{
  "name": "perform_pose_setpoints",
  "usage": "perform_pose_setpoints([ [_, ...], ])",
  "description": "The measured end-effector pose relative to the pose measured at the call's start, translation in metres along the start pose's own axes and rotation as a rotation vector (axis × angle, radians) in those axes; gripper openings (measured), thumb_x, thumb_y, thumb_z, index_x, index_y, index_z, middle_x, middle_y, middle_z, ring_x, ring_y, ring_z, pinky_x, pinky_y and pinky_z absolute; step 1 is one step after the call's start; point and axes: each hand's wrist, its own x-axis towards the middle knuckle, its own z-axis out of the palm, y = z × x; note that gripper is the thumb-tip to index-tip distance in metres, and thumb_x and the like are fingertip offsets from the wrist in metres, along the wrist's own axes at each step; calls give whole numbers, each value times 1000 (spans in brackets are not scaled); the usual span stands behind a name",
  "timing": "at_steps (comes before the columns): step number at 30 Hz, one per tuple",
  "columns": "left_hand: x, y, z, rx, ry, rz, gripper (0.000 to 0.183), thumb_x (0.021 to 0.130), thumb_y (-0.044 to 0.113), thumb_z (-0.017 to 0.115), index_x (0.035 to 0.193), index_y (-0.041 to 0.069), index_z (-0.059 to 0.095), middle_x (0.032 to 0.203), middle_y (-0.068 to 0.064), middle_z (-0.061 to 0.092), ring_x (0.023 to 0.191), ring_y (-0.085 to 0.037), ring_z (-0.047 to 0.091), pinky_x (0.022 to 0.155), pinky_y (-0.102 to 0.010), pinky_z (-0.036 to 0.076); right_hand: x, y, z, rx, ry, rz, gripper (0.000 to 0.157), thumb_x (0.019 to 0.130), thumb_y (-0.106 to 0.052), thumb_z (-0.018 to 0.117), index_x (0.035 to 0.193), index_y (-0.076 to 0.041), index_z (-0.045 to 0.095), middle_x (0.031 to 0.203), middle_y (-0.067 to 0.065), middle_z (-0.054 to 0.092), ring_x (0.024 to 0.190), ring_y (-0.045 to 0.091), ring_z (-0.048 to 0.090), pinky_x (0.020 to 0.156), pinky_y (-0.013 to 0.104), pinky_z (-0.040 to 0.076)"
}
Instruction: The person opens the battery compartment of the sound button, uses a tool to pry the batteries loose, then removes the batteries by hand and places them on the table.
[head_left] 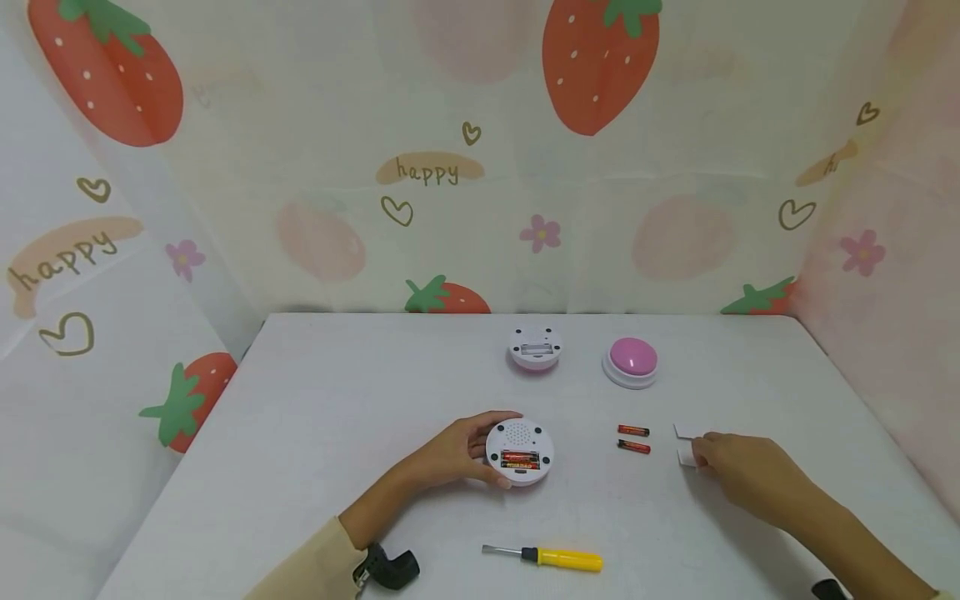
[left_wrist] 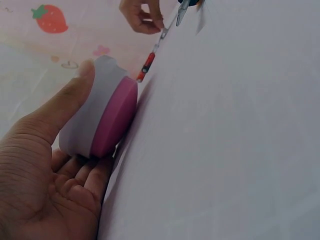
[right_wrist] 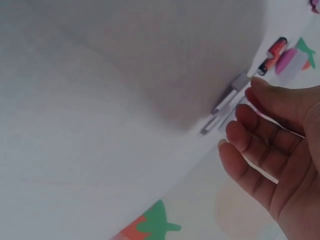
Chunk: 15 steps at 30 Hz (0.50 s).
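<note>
My left hand (head_left: pixel 459 454) grips a round white button device (head_left: pixel 540 442) by its rim, underside up. Two red-and-black batteries (head_left: pixel 520 460) lie in its uncovered compartment. In the left wrist view its pink button side (left_wrist: pixel 117 117) faces down to the table. Over at the right, my right hand (head_left: pixel 750 475) pinches a small white battery cover (head_left: pixel 686 457) between thumb and forefinger, at the tabletop. A second white cover (head_left: pixel 687 430) lies just behind it. Left of the covers are two loose batteries (head_left: pixel 633 431), side by side.
Farther back rests another upturned button device (head_left: pixel 535 343), its battery compartment bare. Beside it a pink-topped button (head_left: pixel 632 358) stands upright. A yellow-handled screwdriver (head_left: pixel 562 558) lies near the front of the white table (head_left: pixel 337 400). Strawberry-print cloth (head_left: pixel 480 242) hangs behind and at the sides.
</note>
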Motion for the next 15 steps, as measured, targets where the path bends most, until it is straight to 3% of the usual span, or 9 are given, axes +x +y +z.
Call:
perform_pose_setpoints([
  [6,0,0,0,12,0,2,93,76,4,89,155,15,42,153,-5,46,135,-20,50,106,-27,47,-1,-8,-13,20,26,7,17,84,-14,83,89,-17,66,78,-7,66,62,9,51,59,30,56],
  [11,-1,3,1,0,5,-18,92,75,2,89,154,15,44,152,-5,47,134,-20,51,105,-27,48,-2,-26,-29,31,103,-27,17,84,-17,83,88,-18,67,77,-11,65,62,5,52,54,25,51],
  [15,-1,3,2,-10,7,-20,90,75,1,89,153,15,45,151,-5,47,132,-20,52,105,-27,48,-1,-45,-37,36,117,-49,17,85,-22,83,89,-19,67,77,-11,65,61,4,51,53,22,49],
])
